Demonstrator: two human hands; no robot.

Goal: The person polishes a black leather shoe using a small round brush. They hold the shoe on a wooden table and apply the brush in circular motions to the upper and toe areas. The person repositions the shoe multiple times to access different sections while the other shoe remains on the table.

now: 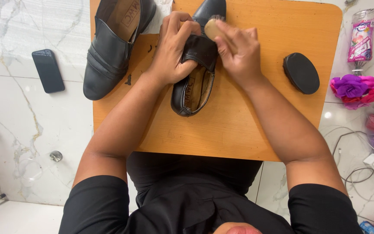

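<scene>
A: What are the hands doing?

B: The left hand (172, 50) is clamped around the middle of a black leather shoe (195, 73), fingers curled over the vamp. The right hand (239, 52) is closed on a small wooden brush (214, 27), its bristles against the shoe just beyond the left fingers.

A: How would the shoe handle?

B: Light, I judge, with a firm sole but soft upper that gives under the grip. Polished leather may be slippery, so holding it across the middle, sole pressed to the wooden worktop (239, 130), seems safest.

A: What lies further out?

B: Left of the left hand, a second shoe (109, 52); beyond it, a phone (48, 70) on the marble floor. Right of the right hand, a black oval brush (301, 73).

A: Anything unclear?

B: The shoe's toe is cut off at the top edge, the hands hide most of the vamp, and the small brush's bristles barely show.
</scene>
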